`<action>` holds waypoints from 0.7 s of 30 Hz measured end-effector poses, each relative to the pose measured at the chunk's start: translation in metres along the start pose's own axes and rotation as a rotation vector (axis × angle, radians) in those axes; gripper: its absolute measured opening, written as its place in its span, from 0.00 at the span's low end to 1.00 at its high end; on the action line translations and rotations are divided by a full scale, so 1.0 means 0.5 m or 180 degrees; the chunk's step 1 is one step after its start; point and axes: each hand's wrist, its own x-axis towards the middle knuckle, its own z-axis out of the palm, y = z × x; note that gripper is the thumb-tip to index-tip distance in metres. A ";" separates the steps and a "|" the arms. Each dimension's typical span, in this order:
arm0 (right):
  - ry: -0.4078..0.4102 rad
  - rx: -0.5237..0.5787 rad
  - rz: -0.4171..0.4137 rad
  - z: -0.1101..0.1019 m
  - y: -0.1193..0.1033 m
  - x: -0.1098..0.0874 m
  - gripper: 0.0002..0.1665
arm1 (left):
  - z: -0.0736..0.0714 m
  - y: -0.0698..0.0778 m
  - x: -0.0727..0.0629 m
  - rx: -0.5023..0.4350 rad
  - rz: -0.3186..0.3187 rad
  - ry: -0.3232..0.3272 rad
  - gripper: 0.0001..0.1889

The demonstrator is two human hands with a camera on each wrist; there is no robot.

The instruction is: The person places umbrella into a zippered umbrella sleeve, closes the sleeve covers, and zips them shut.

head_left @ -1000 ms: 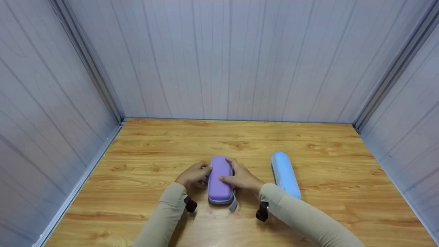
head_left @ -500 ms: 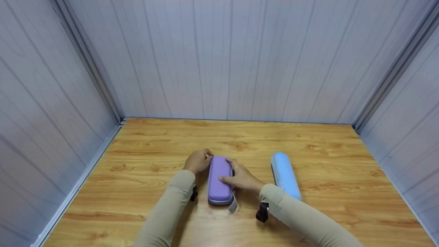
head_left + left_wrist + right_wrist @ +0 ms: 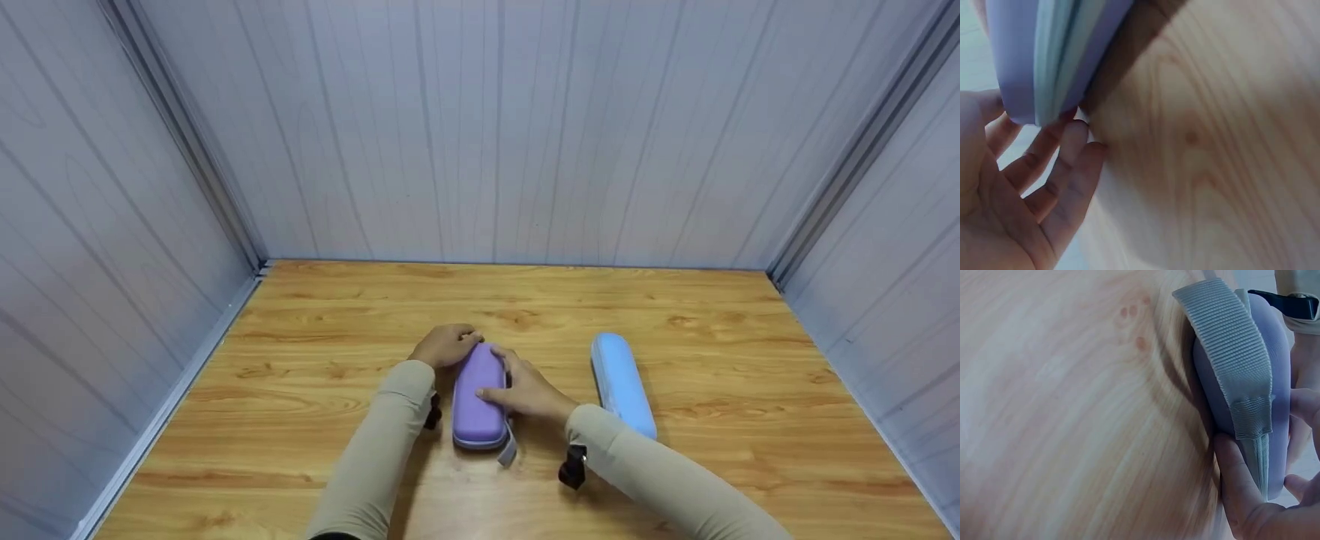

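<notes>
A purple hard-shell zip case lies lengthwise on the table, with a pale zip band around its side and a grey ribbed strap at its near right corner. My right hand grips the case from the right, thumb on top and fingers along the far right edge. At the far end, my left hand has its thumb and fingers bent around the far left corner. In the left wrist view, the left fingers curl beneath that end by the zip band. No zip pull can be made out.
A light blue case of similar shape lies to the right, its near part close to my right sleeve. The wood-grain table is bounded by pale panel walls at the back and both sides.
My left hand has moved from the left side of the purple case forward to its far end and slightly right. The right hand stays in place; the case's far end has shifted slightly right.
</notes>
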 end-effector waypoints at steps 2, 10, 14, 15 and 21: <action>0.0022 -0.0037 -0.0043 0.000 -0.001 0.000 0.53 | 0.000 0.007 0.003 0.0054 -0.0021 -0.0100 0.20; 0.0057 -0.0080 -0.0042 0.003 -0.003 0.001 0.52 | -0.005 0.015 0.004 0.0003 -0.0241 -0.0031 0.17; 0.0046 -0.0092 -0.0085 0.006 -0.003 0.003 0.52 | -0.009 0.007 0.004 0.0022 -0.0134 0.0086 0.15; 0.0044 -0.0103 -0.0089 0.007 -0.003 0.002 0.52 | -0.010 0.005 0.004 0.0052 -0.0074 0.0099 0.14; 0.0002 -0.0078 -0.0062 0.005 -0.003 0.002 0.52 | -0.014 -0.015 0.005 0.0272 0.0506 0.0036 0.18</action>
